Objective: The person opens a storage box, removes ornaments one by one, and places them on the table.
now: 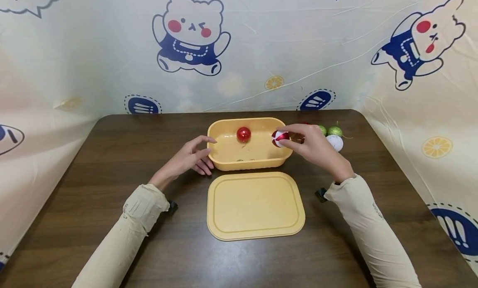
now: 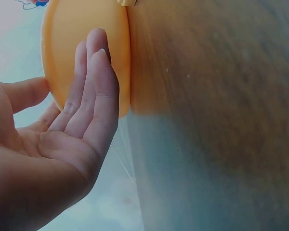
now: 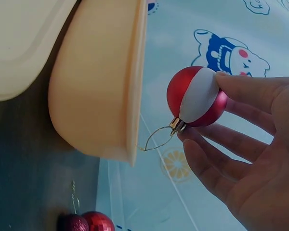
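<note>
A red-and-white Christmas ball (image 1: pixel 279 138) is held in the fingertips of my right hand (image 1: pixel 321 149), over the right end of the yellow plastic box (image 1: pixel 248 165). In the right wrist view the ball (image 3: pixel 198 96) shows a gold cap with a thin gold string loop, pinched between thumb and fingers. Inside the box lies a shiny red Christmas ball (image 1: pixel 244 134), left of the held one. My left hand (image 1: pixel 186 157) is at the box's left end, its fingers loosely extended and the fingertips right at the rim; in the left wrist view its palm (image 2: pixel 67 149) faces the box wall.
A flat yellow lid (image 1: pixel 256 206) lies on the dark wooden table (image 1: pixel 149 246) in front of the box. Right of the box are a green glitter ball (image 1: pixel 335 131), a white ball (image 1: pixel 335 143) and red balls (image 3: pixel 98 222). A printed cloth (image 1: pixel 254 51) hangs behind the table.
</note>
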